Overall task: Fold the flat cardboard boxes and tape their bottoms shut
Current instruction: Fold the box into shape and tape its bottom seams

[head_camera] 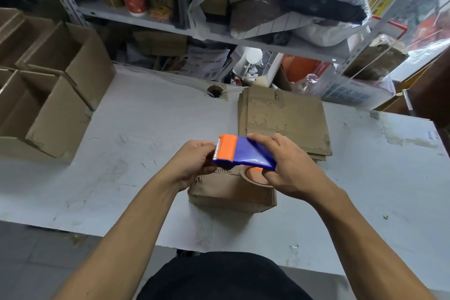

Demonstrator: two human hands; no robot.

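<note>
Head view: both hands hold a blue-and-orange tape dispenser [243, 153] above a folded box [231, 192] on the worktop [146, 141]; right hand [282, 165] grips its body, left hand [194, 161] pinches the cutter end. Flat cardboard [285, 119] lies just behind.

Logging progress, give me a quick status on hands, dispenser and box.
Right hand gripping tape dispenser; left hand pinching at its toothed end. Small box under hands, flat stack behind. Nothing blocking.
</note>
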